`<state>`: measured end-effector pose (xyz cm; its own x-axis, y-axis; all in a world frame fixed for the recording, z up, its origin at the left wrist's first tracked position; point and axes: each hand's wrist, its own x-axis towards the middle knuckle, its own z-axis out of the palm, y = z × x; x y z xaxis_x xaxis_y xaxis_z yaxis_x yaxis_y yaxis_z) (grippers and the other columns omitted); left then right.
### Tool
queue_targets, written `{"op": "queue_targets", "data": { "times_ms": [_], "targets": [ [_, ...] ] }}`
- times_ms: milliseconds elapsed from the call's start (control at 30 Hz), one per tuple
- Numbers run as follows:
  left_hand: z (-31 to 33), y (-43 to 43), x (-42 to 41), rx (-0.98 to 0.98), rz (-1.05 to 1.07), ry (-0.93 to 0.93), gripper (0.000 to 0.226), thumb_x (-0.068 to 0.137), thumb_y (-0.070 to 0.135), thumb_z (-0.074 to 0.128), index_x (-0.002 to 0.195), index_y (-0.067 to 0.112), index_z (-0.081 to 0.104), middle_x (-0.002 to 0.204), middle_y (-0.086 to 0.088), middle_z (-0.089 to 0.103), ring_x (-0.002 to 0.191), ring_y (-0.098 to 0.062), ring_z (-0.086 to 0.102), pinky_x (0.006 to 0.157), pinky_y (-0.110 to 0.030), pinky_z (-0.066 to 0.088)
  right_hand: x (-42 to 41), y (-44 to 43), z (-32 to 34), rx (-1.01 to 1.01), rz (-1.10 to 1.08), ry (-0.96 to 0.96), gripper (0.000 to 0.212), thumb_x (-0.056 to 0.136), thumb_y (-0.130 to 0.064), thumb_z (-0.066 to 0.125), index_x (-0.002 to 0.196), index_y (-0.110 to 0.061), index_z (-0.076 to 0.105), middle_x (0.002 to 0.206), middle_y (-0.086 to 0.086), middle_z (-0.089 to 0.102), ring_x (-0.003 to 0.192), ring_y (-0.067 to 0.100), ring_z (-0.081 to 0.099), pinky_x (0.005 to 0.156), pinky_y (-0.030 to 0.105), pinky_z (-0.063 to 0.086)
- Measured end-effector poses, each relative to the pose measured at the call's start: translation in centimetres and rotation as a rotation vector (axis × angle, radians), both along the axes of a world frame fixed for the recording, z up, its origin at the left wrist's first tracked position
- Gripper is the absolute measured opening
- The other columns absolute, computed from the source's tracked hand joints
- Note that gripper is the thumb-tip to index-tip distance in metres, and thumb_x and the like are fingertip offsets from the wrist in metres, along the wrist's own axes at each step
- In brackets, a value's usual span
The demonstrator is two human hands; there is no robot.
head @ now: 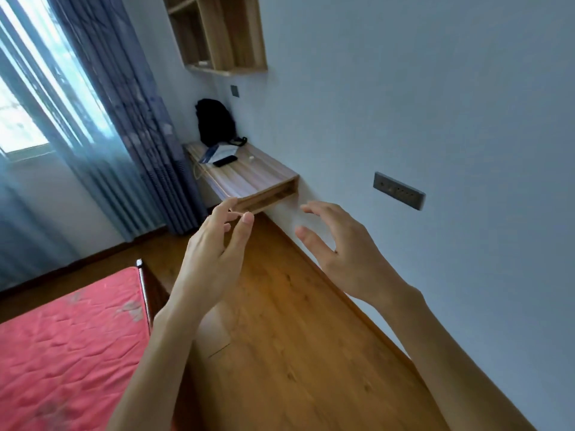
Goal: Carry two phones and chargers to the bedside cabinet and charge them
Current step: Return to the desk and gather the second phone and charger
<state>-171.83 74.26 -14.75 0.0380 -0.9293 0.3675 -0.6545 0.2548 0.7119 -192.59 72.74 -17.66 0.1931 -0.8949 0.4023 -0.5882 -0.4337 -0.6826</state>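
A dark phone (224,161) lies on a wall-mounted wooden desk (255,178) at the far side of the room, partly on white papers (222,151). A small white object (250,158), maybe a charger plug, sits beside it. A pale cable (196,172) hangs off the desk's left edge. My left hand (217,247) and my right hand (339,247) are raised in front of me over the floor, well short of the desk, fingers spread and holding nothing. A second phone is not visible.
A black backpack (215,122) stands at the desk's back. A grey socket strip (399,190) is on the right wall. A bed with a red mattress (68,343) fills the lower left. Curtains (124,119) cover the window; an open shelf (224,35) hangs above.
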Motion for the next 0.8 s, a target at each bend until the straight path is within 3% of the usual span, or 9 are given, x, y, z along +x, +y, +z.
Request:
{"op": "queue_targets", "data": {
  "times_ms": [200,333,500,633,733,800],
  "targets": [
    [-1.7,-6.7,4.8,0.036,0.096,-0.027,0.062,0.092,0.059,0.034,0.146,0.028,0.039,0.137,0.001,0.057,0.124,-0.013,0.052,0.098,-0.031,0.042,4.3,-8.7,-1.3,-0.003,0.085,0.015,0.046,0.099,-0.057,0.045,0.141,-0.038,0.046,0.148,-0.019,0.046,0.131,-0.008,0.035,0.109,0.02,0.032],
    [-2.4,-12.8,9.1,0.03,0.124,-0.004,0.064,0.091,0.06,0.034,0.146,0.029,0.04,0.136,0.001,0.057,0.124,-0.013,0.052,0.099,-0.033,0.043,8.9,-15.6,-1.7,-0.018,0.125,0.021,0.046,0.099,-0.056,0.045,0.14,-0.035,0.047,0.142,-0.021,0.048,0.119,-0.021,0.037,0.102,0.008,0.028],
    [-1.1,-20.7,16.0,0.044,0.134,-0.021,0.063,0.091,0.06,0.035,0.145,0.028,0.042,0.135,0.002,0.059,0.122,-0.013,0.053,0.098,-0.032,0.044,16.0,-24.2,-0.4,-0.009,0.149,-0.014,0.046,0.101,-0.056,0.041,0.141,-0.036,0.045,0.147,-0.017,0.047,0.136,-0.002,0.038,0.111,0.024,0.033],
    [0.1,-26.3,21.6,0.02,0.2,-0.038,0.049,0.098,0.05,0.04,0.14,0.027,0.049,0.129,0.003,0.062,0.112,-0.009,0.056,0.08,-0.007,0.035,21.3,-30.2,0.7,-0.037,0.178,-0.015,0.042,0.102,-0.053,0.04,0.141,-0.036,0.046,0.146,-0.02,0.046,0.122,-0.022,0.03,0.097,0.001,0.02],
    [0.1,-29.3,24.7,0.009,0.231,-0.011,0.051,0.096,0.053,0.04,0.138,0.027,0.052,0.121,0.002,0.065,0.102,-0.012,0.061,0.077,-0.014,0.041,24.4,-34.3,0.9,-0.051,0.187,-0.016,0.043,0.103,-0.049,0.042,0.14,-0.03,0.049,0.15,-0.016,0.043,0.126,-0.017,0.028,0.096,-0.001,0.017],
    [-0.3,-31.5,26.4,0.012,0.245,-0.003,0.053,0.094,0.055,0.039,0.137,0.027,0.052,0.122,0.004,0.065,0.102,-0.012,0.061,0.078,-0.017,0.043,26.2,-37.1,0.9,-0.058,0.195,-0.024,0.045,0.103,-0.049,0.041,0.142,-0.028,0.049,0.154,-0.015,0.039,0.135,-0.01,0.028,0.102,0.006,0.017]
  ]
}}
